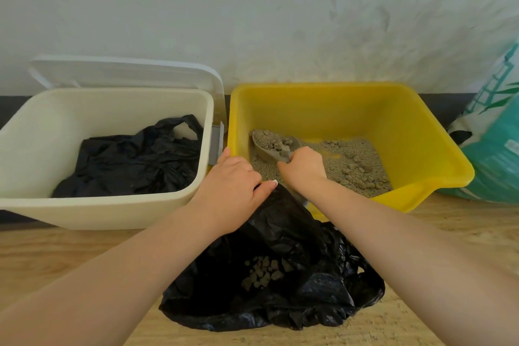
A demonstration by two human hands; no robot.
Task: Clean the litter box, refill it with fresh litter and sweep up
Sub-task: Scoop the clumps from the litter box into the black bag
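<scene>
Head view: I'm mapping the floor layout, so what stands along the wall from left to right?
Cream bin with a black bag inside → yellow litter box holding litter and a grey scoop → green-and-white sack at the far right.

Soft even light, wide-angle edge bending

The yellow litter box (421, 132) and the cream bin (118, 104) stand side by side against the wall, with only a narrow gap between them. An open black bag (295, 289) covers the floor just before the box's near rim. A teal litter sack (494, 149) crowds its right side; wooden floor (449, 247) lies open at near right.
</scene>
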